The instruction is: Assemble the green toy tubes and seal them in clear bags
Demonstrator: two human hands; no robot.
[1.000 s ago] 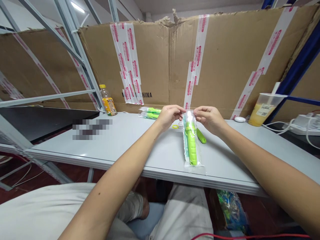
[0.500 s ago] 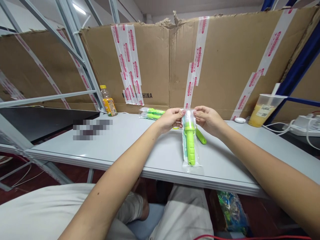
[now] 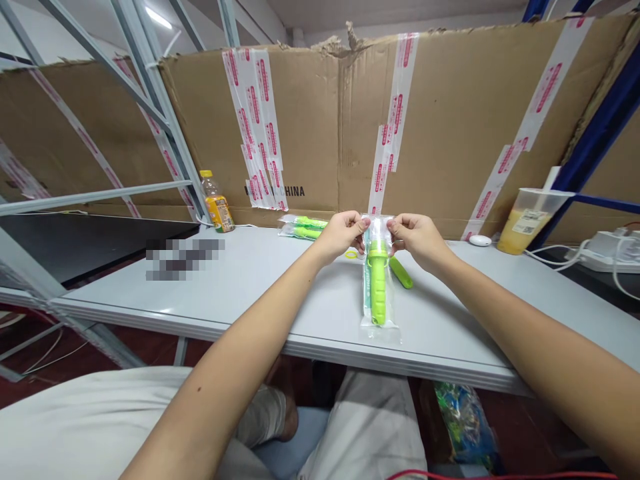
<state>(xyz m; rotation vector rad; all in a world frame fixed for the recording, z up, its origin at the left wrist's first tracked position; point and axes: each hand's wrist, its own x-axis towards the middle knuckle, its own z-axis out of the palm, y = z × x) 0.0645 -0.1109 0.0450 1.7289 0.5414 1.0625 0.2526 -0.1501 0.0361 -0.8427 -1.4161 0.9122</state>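
Between my hands hangs a clear plastic bag [image 3: 369,313] with a bright green, ribbed-handled tool [image 3: 379,287] and a printed teal card inside. The tool's upper part is whitish and blurred, so I cannot tell its kind. My left hand [image 3: 345,237] pinches the bag's top left corner, and my right hand [image 3: 413,239] pinches the top right corner. Behind the bag, a loose green handle-like piece [image 3: 401,273] lies on the table, partly covered. A small yellow-green ring [image 3: 351,255] rests beside my left fingers. Further back lie bagged green items [image 3: 305,228], partly behind my left hand.
The grey table [image 3: 260,280] ends against a taped cardboard wall [image 3: 300,120]. An orange drink bottle [image 3: 217,203] stands back left. At the right are a white oval case [image 3: 480,241], a cup of yellow drink [image 3: 530,220] and a power strip [image 3: 610,250] with cables.
Both hands have shifted the bag slightly up and to the left, keeping hold of its top corners. More of the small ring now shows.
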